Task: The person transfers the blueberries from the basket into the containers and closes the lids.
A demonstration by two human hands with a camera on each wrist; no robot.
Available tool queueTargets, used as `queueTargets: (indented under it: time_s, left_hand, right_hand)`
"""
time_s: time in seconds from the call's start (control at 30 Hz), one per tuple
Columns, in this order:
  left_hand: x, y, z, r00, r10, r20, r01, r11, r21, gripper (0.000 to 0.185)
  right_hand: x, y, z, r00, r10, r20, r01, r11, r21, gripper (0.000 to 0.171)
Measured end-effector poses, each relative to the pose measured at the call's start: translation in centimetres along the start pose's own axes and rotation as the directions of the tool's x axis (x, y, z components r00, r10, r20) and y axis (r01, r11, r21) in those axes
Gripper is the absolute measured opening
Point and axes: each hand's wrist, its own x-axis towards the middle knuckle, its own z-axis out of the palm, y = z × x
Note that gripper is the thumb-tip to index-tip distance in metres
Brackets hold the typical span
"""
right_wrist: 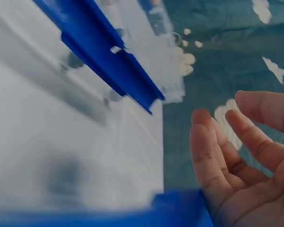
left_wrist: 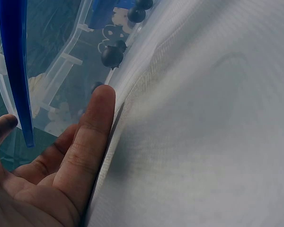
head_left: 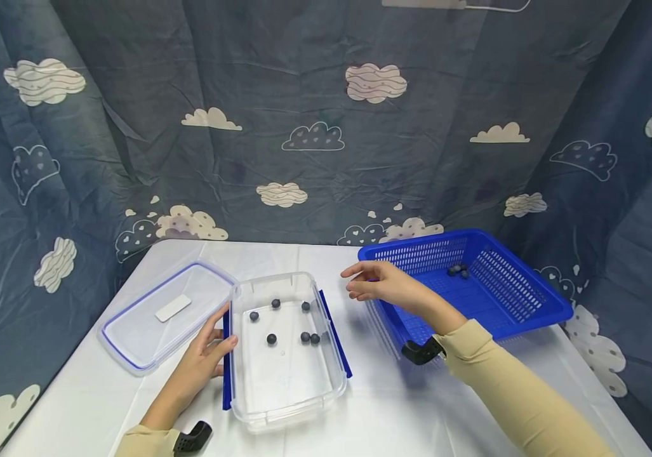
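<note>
Resting against the left wall of the clear container (head_left: 286, 371), the left hand (head_left: 202, 358) lies on the white counter (head_left: 388, 406) with its fingers straight and relaxed, the fingertips touching the blue clip (head_left: 226, 362) on that side; nothing is clamped in its grip. Six small dark balls (head_left: 271, 339) sit scattered on the container's floor, mostly in its far half, and the left wrist view shows a few of them through the clear wall just beyond the outstretched fingers (left_wrist: 97, 127). A second blue clip (head_left: 334, 339) hangs open along the container's right edge. The right hand (head_left: 385, 287) hovers in the air between the container and the blue basket (head_left: 531, 298), above the basket's near left corner, its fingers loosely spread and its grip apart; the right wrist view shows the palm bare, though the picture is blurred enough that I would not swear to every fingertip. Inside the basket, towards its far side, a small cluster of dark balls (head_left: 458, 270) lies together, well apart from those in the container. The container's lid (head_left: 166, 314), clear with a blue rim, lies flat on the counter just left of the container, beside the left hand. A dark cloud-patterned cloth (head_left: 314, 127) hangs behind the counter.
</note>
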Motion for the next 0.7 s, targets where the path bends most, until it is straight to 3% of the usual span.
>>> queueTargets:
  time_s: [0.27,0.7]
  left_hand:
    - [0.1,-0.1,-0.1,1.000,0.005,0.002,-0.005,1.000,-0.001,0.073]
    - [0.2,-0.3,-0.1,1.000,0.007,0.006,-0.007,1.000,-0.003,0.073]
  right_hand:
    - [-0.3,0.1,-2.8,0.999,0.037,-0.028,-0.036,0.999,0.040,0.043]
    - [-0.5,2.4,-7.5,0.992,0.050,-0.113,-0.043,0.997,0.066,0.051]
